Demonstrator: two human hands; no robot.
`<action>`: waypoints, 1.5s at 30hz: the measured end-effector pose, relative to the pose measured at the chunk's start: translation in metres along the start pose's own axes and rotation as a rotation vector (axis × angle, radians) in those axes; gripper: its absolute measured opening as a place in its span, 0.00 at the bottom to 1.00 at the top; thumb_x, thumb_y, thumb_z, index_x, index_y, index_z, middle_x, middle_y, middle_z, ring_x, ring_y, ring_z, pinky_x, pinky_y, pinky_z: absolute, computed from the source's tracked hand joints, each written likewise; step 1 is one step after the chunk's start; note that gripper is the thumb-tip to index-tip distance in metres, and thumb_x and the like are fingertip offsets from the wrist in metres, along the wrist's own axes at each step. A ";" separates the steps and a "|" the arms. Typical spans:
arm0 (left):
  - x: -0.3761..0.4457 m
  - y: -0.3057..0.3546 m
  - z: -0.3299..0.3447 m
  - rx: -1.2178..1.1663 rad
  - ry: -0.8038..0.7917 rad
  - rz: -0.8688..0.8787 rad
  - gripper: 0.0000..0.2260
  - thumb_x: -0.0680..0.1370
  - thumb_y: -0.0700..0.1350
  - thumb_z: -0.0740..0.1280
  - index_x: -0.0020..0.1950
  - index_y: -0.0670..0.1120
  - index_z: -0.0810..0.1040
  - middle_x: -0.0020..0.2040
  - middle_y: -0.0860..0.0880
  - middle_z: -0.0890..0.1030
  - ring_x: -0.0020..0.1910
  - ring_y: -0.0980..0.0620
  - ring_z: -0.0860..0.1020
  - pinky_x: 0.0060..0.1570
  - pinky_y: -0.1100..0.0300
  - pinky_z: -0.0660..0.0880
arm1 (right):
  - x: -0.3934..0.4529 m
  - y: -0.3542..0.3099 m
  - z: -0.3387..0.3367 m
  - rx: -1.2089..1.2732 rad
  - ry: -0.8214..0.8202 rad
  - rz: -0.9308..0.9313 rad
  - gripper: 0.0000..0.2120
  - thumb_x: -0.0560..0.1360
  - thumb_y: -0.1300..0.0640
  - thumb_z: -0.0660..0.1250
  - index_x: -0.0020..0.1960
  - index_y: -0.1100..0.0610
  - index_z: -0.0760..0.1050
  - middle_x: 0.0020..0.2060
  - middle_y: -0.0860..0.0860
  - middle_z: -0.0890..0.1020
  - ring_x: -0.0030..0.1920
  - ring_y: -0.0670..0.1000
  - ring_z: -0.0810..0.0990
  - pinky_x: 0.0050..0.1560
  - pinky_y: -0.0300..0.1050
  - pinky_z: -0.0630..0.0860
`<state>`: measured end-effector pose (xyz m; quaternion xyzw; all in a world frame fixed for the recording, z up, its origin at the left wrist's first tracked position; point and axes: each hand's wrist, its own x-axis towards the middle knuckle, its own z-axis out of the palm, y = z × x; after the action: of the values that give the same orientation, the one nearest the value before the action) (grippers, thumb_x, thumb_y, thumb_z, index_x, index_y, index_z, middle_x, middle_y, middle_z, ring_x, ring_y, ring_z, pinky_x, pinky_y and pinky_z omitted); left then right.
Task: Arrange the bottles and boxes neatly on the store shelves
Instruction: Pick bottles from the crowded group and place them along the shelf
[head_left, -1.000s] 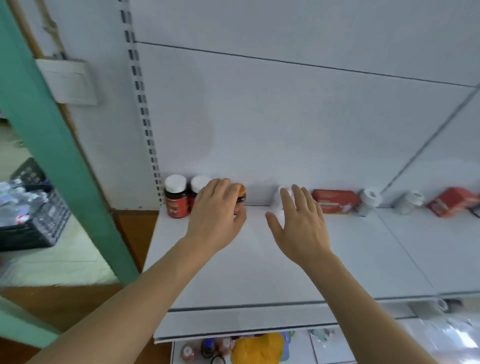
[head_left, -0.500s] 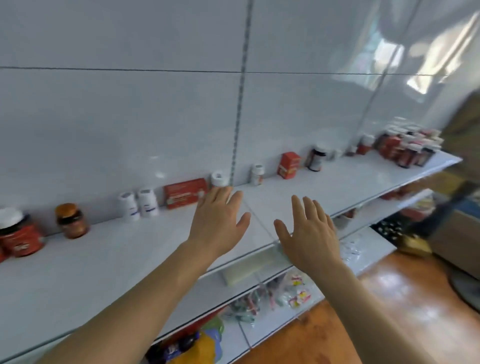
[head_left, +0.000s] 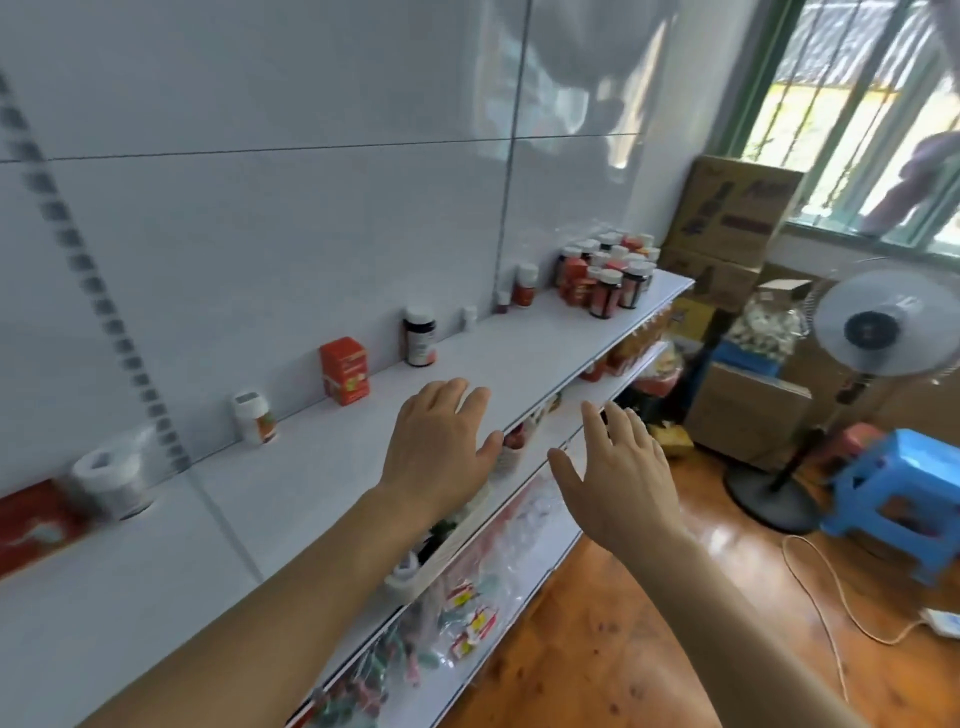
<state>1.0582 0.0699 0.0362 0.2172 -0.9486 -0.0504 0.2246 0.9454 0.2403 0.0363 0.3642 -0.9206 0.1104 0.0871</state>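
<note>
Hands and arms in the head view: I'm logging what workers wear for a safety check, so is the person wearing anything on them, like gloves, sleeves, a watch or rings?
Nothing is worn. The left hand and right hand are bare, with no gloves and no rings visible. Both forearms are uncovered as far as the picture's lower edge, so no sleeve shows, and neither wrist carries a watch or band.

Both bare forearms stretched forward, palms down. Left hand (head_left: 439, 441) flat with fingers together and thumb out to the side; right hand (head_left: 618, 470) slightly lower and to the right, fingers straight and loosely spread, thumb angled toward the left. Neither holding anything.
</note>
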 end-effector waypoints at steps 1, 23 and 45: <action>0.019 0.008 0.011 -0.014 -0.002 0.017 0.24 0.80 0.56 0.60 0.73 0.47 0.69 0.72 0.45 0.70 0.72 0.46 0.65 0.70 0.50 0.62 | 0.013 0.015 0.002 -0.009 -0.004 0.023 0.35 0.79 0.35 0.49 0.79 0.53 0.50 0.78 0.54 0.58 0.78 0.56 0.52 0.77 0.55 0.56; 0.401 0.196 0.237 -0.083 -0.081 0.118 0.23 0.78 0.57 0.58 0.68 0.47 0.73 0.65 0.47 0.76 0.64 0.46 0.72 0.63 0.50 0.70 | 0.331 0.337 0.040 -0.034 0.019 0.111 0.33 0.80 0.37 0.53 0.79 0.53 0.54 0.76 0.54 0.62 0.77 0.57 0.55 0.76 0.54 0.58; 0.676 0.221 0.400 0.034 0.011 -0.124 0.22 0.76 0.54 0.63 0.67 0.45 0.74 0.65 0.44 0.76 0.65 0.42 0.71 0.64 0.46 0.69 | 0.673 0.487 0.117 0.039 -0.070 -0.306 0.27 0.81 0.46 0.59 0.77 0.53 0.58 0.74 0.52 0.65 0.74 0.55 0.59 0.73 0.50 0.61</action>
<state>0.2491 -0.0253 -0.0054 0.2794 -0.9328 -0.0469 0.2228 0.1159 0.1172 0.0177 0.5055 -0.8545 0.1010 0.0639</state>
